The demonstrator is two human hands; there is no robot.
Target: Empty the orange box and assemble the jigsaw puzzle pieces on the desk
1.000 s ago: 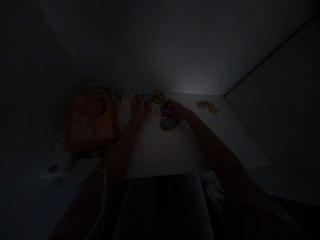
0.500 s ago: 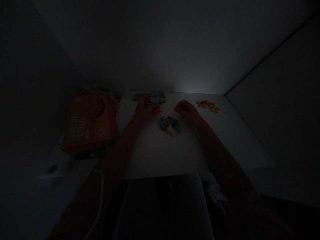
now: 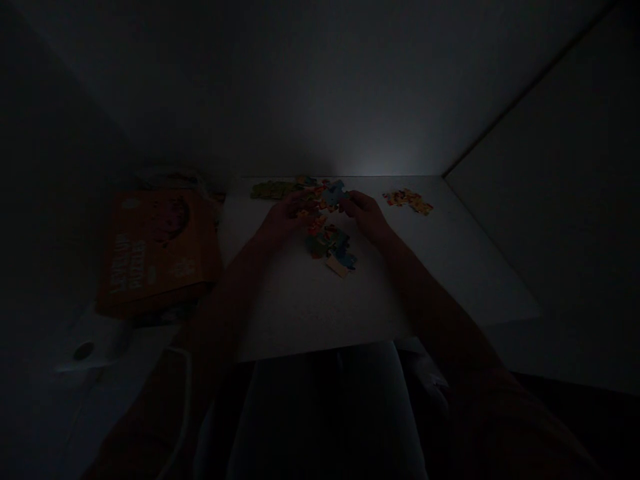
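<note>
The scene is very dark, so fine detail is lost. My right hand point(image 3: 366, 215) pinches the edge of a blue puzzle piece point(image 3: 333, 194) near the back of the table. To the left of it, my left hand point(image 3: 284, 217) curls its fingers around orange-red puzzle pieces point(image 3: 316, 220); exactly how many it grips is hidden. Just below the hands lies a loose heap of green and blue puzzle pieces point(image 3: 330, 241), with a pale piece point(image 3: 337, 267) face down at its front. Green puzzle pieces point(image 3: 273, 190) lie behind my left hand.
An orange puzzle box point(image 3: 157, 250) rests at the left on other items. Yellow puzzle pieces point(image 3: 409, 200) lie at the back right of the white table point(image 3: 300, 313). A wall point(image 3: 320, 100) rises behind, and a panel point(image 3: 560, 187) borders the right. A pale cord hangs by my left forearm.
My right hand has moved left to the blue piece and closed its fingertips on it. My left hand stays near the orange-red pieces. The whole view has shifted slightly.
</note>
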